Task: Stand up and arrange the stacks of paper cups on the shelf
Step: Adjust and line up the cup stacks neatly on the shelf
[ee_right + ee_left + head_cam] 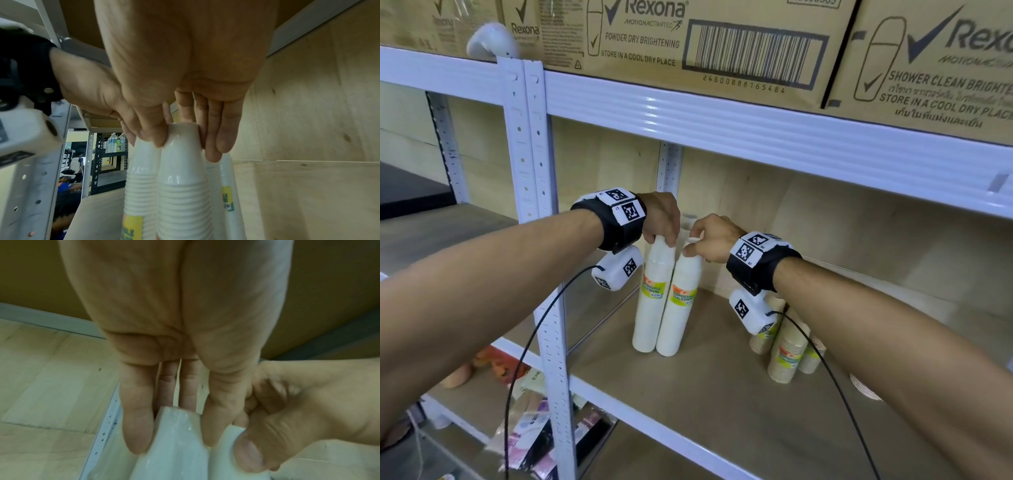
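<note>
Left hand and right hand each grip a white stack top; right wrist view reveals a third stack behind

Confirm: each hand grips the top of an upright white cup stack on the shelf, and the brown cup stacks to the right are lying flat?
Not quite. The brown cup stacks stand upright too, as the head view shows. The rest holds: the left hand and the right hand each grip the top of an upright white cup stack on the shelf.
</note>
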`<state>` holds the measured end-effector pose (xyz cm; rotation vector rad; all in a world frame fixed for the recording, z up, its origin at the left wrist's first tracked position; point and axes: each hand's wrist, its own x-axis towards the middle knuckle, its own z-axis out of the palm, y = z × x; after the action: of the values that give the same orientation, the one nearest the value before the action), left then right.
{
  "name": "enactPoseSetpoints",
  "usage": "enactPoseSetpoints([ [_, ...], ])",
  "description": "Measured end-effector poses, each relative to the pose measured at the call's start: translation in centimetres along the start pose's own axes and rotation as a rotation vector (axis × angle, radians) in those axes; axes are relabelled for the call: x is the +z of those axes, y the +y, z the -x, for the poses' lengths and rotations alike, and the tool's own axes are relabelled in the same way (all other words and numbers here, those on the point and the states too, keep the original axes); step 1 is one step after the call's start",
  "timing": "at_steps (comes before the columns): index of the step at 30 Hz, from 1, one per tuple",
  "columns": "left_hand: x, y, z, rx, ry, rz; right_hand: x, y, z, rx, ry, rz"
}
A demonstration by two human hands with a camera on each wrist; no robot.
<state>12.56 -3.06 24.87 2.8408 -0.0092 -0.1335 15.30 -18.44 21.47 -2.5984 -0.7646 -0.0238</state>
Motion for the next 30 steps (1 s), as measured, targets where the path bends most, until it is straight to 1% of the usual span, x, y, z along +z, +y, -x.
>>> enactPoseSetpoints([
  [7,-1.0,3.0,-1.6,0.101,-0.008,0.084,-2.7,2.2,0.8,0.102,0.046,0.024],
  [9,-1.1,4.1,-2.0,0.123,0.007,0.072,-3.7,3.0,1.1,0.122,0.061,0.047],
  [14,-0.6,6.6,-3.8,0.162,0.121,0.027,-5.1,5.4,1.1,0.157,0.101,0.08],
  [16,-0.1,7.4,-5.0,0.173,0.136,0.019,-5.4,6.3,0.9,0.176,0.129,0.091],
  [18,0.4,8.0,-6.2,0.187,0.164,0.024,-5.6,7.2,0.7,0.201,0.157,0.095],
  [21,1.4,8.6,-8.0,0.204,0.256,0.007,-5.4,8.6,-0.2,0.237,0.203,0.084],
  [23,2.2,9.0,-9.3,0.204,0.291,0.015,-5.2,9.6,-0.9,0.257,0.231,0.078],
  [27,3.8,9.8,-12.2,0.169,0.3,0.07,-4.5,11.2,-2.2,0.289,0.275,0.057],
  [30,4.7,9.9,-14.1,0.169,0.283,0.093,-4.0,12.2,-3.0,0.306,0.28,0.042],
])
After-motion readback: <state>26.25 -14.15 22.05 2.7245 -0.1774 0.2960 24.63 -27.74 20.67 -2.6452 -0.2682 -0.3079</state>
